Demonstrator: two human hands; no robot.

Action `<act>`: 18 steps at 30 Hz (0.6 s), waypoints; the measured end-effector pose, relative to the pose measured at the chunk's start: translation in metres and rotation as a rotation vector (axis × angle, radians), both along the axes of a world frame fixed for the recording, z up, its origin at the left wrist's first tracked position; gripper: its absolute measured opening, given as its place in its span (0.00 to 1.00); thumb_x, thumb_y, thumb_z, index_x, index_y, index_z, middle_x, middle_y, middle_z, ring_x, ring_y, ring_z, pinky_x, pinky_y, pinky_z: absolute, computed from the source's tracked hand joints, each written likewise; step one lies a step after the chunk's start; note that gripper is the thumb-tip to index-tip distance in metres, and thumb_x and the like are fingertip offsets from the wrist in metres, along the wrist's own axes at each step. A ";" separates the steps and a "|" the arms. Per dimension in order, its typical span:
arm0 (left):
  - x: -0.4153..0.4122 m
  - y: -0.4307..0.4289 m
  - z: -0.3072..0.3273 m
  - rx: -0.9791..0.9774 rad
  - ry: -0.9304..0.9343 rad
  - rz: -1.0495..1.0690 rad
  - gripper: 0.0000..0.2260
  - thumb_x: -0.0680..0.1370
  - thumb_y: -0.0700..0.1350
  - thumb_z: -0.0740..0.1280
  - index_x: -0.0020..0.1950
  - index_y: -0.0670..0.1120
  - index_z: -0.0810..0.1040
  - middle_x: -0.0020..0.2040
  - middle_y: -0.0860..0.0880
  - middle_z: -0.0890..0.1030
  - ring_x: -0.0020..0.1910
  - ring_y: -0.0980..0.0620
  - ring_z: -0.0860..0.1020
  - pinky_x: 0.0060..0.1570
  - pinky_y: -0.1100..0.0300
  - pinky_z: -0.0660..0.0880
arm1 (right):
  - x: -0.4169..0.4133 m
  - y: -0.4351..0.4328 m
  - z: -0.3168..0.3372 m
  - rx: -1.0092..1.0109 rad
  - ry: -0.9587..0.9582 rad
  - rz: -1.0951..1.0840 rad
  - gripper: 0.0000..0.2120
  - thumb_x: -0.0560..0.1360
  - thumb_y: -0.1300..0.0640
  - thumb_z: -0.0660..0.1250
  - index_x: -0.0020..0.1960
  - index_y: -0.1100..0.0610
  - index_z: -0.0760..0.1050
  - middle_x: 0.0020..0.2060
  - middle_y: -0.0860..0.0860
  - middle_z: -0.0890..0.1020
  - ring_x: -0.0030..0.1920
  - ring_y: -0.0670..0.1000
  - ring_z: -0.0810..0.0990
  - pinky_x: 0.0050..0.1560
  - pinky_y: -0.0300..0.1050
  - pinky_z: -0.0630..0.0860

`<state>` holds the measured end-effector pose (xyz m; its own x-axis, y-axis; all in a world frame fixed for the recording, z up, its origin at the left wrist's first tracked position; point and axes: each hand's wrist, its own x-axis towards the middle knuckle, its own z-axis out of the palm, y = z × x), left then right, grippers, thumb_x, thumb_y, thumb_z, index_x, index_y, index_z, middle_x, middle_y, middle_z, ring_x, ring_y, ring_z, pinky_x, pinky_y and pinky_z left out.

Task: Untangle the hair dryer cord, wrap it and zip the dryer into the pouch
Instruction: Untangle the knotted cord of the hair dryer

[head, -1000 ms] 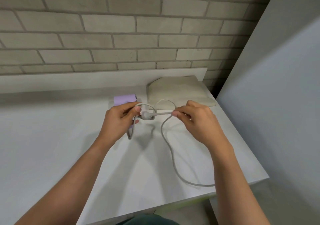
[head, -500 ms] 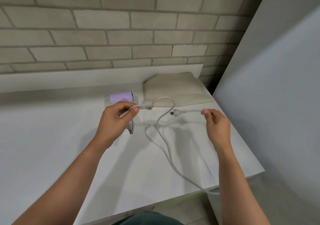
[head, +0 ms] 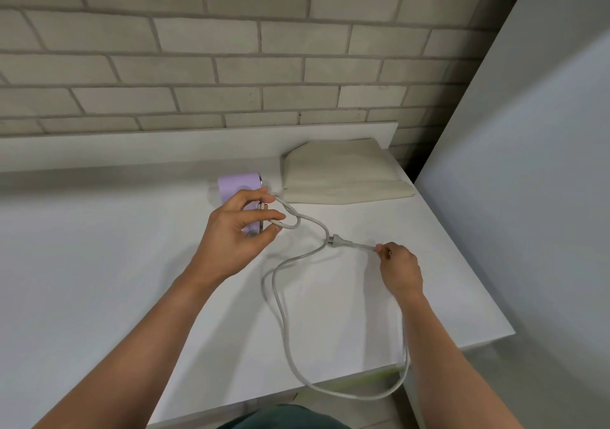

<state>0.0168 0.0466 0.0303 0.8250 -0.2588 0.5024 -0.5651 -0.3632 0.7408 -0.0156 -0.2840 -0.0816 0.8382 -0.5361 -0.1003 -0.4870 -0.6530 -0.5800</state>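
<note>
Cord (head: 284,300) loop pinched by left hand (head: 237,233) beside dryer (head: 238,187); plug (head: 335,241) end gripped by right hand (head: 397,268), likely for untangling.

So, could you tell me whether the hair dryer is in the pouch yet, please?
Out. The lilac hair dryer sits on the table by the left hand, beside the beige pouch, which lies flat.

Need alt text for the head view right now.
Two bare hands work a grey cord over a white table: the left hand pinches a loop beside the lilac dryer, the right hand holds the plug end. A beige pouch lies behind.
</note>
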 end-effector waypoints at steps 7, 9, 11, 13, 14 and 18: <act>0.000 0.001 -0.002 0.085 -0.187 0.039 0.09 0.75 0.36 0.76 0.53 0.45 0.88 0.58 0.45 0.80 0.70 0.48 0.77 0.66 0.65 0.71 | 0.011 0.036 0.060 -0.009 -0.168 0.120 0.21 0.86 0.44 0.58 0.72 0.54 0.76 0.69 0.52 0.78 0.69 0.57 0.74 0.67 0.55 0.71; 0.000 -0.001 -0.003 0.099 -0.244 0.030 0.09 0.74 0.34 0.76 0.52 0.44 0.88 0.58 0.43 0.80 0.70 0.46 0.77 0.65 0.67 0.69 | 0.013 0.065 0.097 0.343 -0.315 0.207 0.17 0.85 0.45 0.61 0.66 0.52 0.81 0.58 0.48 0.85 0.61 0.51 0.82 0.61 0.47 0.75; -0.001 -0.004 -0.003 0.102 -0.274 0.026 0.09 0.74 0.33 0.76 0.53 0.44 0.88 0.58 0.42 0.80 0.70 0.44 0.76 0.66 0.68 0.69 | 0.015 0.092 0.127 0.694 -0.252 0.326 0.13 0.84 0.45 0.63 0.63 0.48 0.82 0.54 0.44 0.87 0.55 0.47 0.85 0.59 0.47 0.77; 0.000 -0.006 -0.001 0.093 -0.300 0.015 0.09 0.75 0.34 0.75 0.54 0.44 0.88 0.59 0.41 0.80 0.71 0.44 0.75 0.66 0.67 0.70 | 0.019 0.106 0.143 0.822 -0.139 0.443 0.11 0.83 0.44 0.64 0.62 0.43 0.81 0.56 0.43 0.87 0.55 0.47 0.85 0.59 0.47 0.76; 0.000 -0.006 0.000 0.085 -0.308 0.001 0.10 0.76 0.35 0.74 0.55 0.44 0.88 0.59 0.40 0.79 0.71 0.44 0.74 0.66 0.66 0.71 | 0.021 0.110 0.146 0.838 -0.085 0.491 0.10 0.84 0.44 0.64 0.62 0.43 0.80 0.57 0.43 0.87 0.55 0.46 0.85 0.56 0.45 0.76; 0.004 -0.004 -0.005 0.143 -0.339 -0.088 0.12 0.76 0.33 0.74 0.57 0.44 0.87 0.61 0.39 0.77 0.72 0.41 0.73 0.66 0.56 0.76 | 0.029 0.110 0.144 0.873 -0.028 0.575 0.12 0.84 0.54 0.66 0.66 0.52 0.81 0.54 0.49 0.88 0.48 0.48 0.83 0.51 0.44 0.71</act>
